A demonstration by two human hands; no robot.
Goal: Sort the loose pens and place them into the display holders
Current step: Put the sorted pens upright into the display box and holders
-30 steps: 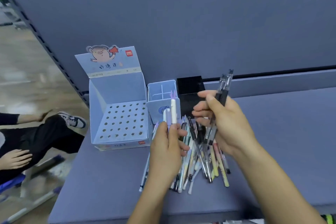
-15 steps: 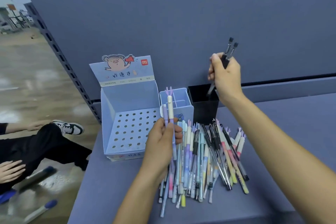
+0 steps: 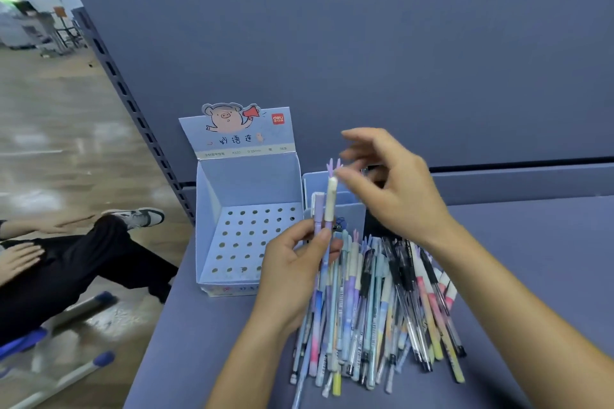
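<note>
Left hand: the left hand is at mid-scene, over the near-left part of the pile. Its grip is closed round the lower barrels of two pens, thumb across the front.
Held pens: a lilac pen with a white cap and a pen with a cream cap and purple ears stand side by side. Their long axes are almost upright, caps pointing up. Their lower ends are lost against the pile.
Right hand: the right hand, motion-blurred, hovers above the holders. Its grip is wide, fingers spread, holding nothing.
Loose pens: a pile of pastel and black-and-clear pens lies on the blue-grey table, just near of the holders. The long axes run near to far and fan towards the near right.
Holders: a light-blue cardboard display box with a hole-punched floor and a pig header stands far left. A small pale-blue divided holder is just to its right.
Hidden: a black holder is mostly covered by the right hand, and its contents cannot be seen.
Floor, left: a seated person's black trouser leg is cut off by the frame edge.
</note>
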